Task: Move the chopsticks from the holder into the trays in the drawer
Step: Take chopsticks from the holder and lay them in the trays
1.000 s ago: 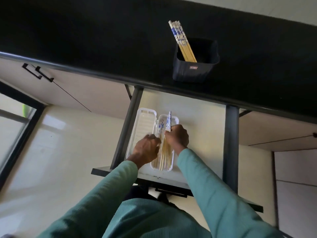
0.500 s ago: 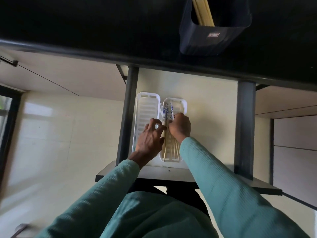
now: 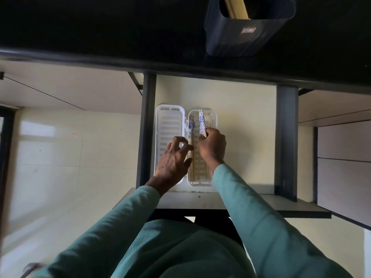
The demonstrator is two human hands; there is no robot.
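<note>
Two white slotted trays lie side by side in the open drawer (image 3: 236, 117). The left tray (image 3: 169, 121) holds nothing I can see. The right tray (image 3: 212, 119) holds wooden chopsticks with blue-patterned tops (image 3: 190, 127) along its left side. My right hand (image 3: 212, 146) is shut on a bundle of chopsticks (image 3: 201, 122), their tops pointing toward the tray's far end. My left hand (image 3: 173, 159) hovers over the seam between the trays with its fingers spread. The dark holder (image 3: 247, 35) on the black counter still has chopsticks (image 3: 235, 6) in it.
The black counter edge (image 3: 180, 63) overhangs the drawer's far end. Dark drawer rails run at the left (image 3: 147, 127) and right (image 3: 286, 137). The drawer's front lip (image 3: 200, 199) is just below the trays. Pale floor tiles lie to the left.
The view has tilted down, so the holder moved to the top edge. My left hand opened its fingers. My right hand lowered its bundle flatter into the right tray.
</note>
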